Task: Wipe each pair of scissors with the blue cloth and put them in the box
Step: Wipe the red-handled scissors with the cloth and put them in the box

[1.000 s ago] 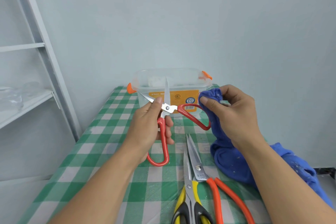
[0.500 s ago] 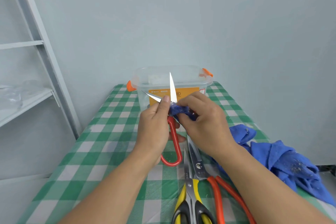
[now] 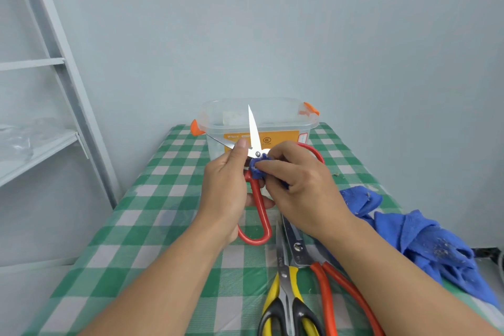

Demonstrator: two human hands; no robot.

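Holding the red scissors (image 3: 258, 210) up over the middle of the worktop (image 3: 152, 226), my left grip (image 3: 229, 188) is curled tight round them just under the blades. The blades stand apart and point up, in front of the clear box (image 3: 275, 120) at the far edge. My right grip (image 3: 300, 185) pinches a bit of the blue cloth (image 3: 425, 243) against the screw. The rest of the cloth lies by the right edge. The yellow scissors (image 3: 283, 273) and orange scissors (image 3: 324, 289) lie at the near edge.

Pale blue wall (image 3: 272, 22) behind; grey metal shelving (image 3: 38, 153) stands left.
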